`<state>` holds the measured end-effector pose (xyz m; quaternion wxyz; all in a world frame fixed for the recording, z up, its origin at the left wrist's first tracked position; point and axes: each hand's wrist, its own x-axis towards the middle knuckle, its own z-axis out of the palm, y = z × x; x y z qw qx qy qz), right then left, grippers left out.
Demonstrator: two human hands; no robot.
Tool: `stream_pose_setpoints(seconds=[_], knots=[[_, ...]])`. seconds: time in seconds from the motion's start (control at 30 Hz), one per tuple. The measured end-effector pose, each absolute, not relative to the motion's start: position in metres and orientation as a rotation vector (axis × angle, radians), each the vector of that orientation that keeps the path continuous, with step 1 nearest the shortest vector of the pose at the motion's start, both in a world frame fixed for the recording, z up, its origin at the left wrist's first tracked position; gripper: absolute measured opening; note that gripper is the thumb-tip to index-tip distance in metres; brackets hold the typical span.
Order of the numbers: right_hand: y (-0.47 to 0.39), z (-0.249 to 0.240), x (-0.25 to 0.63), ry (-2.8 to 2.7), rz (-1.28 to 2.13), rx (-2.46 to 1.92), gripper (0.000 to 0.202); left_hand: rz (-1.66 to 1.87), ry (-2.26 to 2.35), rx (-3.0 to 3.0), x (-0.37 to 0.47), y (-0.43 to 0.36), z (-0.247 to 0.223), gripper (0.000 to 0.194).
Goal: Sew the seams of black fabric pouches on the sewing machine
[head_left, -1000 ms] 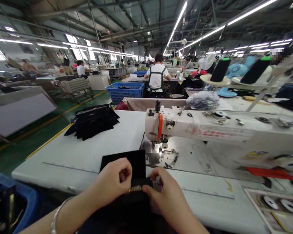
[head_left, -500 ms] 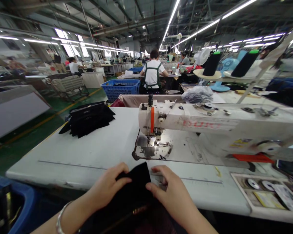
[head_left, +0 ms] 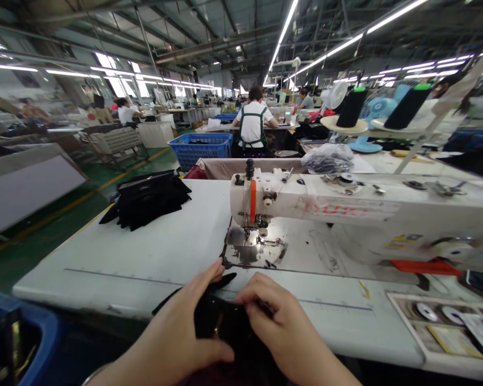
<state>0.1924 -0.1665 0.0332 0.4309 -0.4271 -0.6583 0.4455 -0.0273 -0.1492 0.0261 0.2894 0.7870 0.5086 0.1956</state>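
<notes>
A black fabric piece [head_left: 221,319] with a small gold-coloured detail is held at the table's front edge, below the sewing machine [head_left: 326,201]. My left hand [head_left: 181,327] grips its left side, thumb in front and fingers stretched up behind. The fingers of my right hand [head_left: 276,316] are closed on its upper right edge in a pinch. A dark flap of it sticks out past the left fingers. The lower part fades into shadow, so its full shape is hidden. Just beyond my hands is the machine's metal needle plate [head_left: 253,254], with nothing under the presser foot.
A stack of black pieces [head_left: 148,198] lies on the white table [head_left: 145,246] at left. A blue bin [head_left: 44,316] stands at lower left. At right are a tray of bobbins [head_left: 434,321] and black thread cones [head_left: 351,107]. A person [head_left: 253,118] sits ahead with their back turned.
The black piece has been turned and lowered, its pointed corner no longer standing up. My left hand has moved right with its thumb across the front; my right fingers have closed on the edge.
</notes>
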Motion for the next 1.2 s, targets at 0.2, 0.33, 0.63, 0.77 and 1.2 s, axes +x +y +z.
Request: stream_pose_setpoints(seconds=[0.2, 0.33, 0.63, 0.77, 1.2], knots=[[-0.172, 0.046, 0.178, -1.791, 1.149, -1.065, 0.030, 0.762, 1.288, 1.915, -0.004, -0.167, 0.015, 0.082], [-0.172, 0.063, 0.181, -1.925, 1.091, -1.186, 0.015, 0.779, 1.020, 1.711, -0.007, -0.160, 0.042, 0.076], [-0.168, 0.104, 0.194, -2.112, 0.892, -1.227, 0.020, 0.988, 0.987, 1.515, -0.008, -0.148, 0.091, 0.059], [-0.167, 0.100, 0.192, -2.091, 0.699, -1.211, 0.030, 1.025, 1.361, 1.609, -0.011, -0.147, 0.084, 0.045], [-0.166, 0.106, 0.202, -1.918, 0.708, -1.190, 0.023, 1.068, 1.305, 1.557, -0.013, -0.153, 0.078, 0.033]])
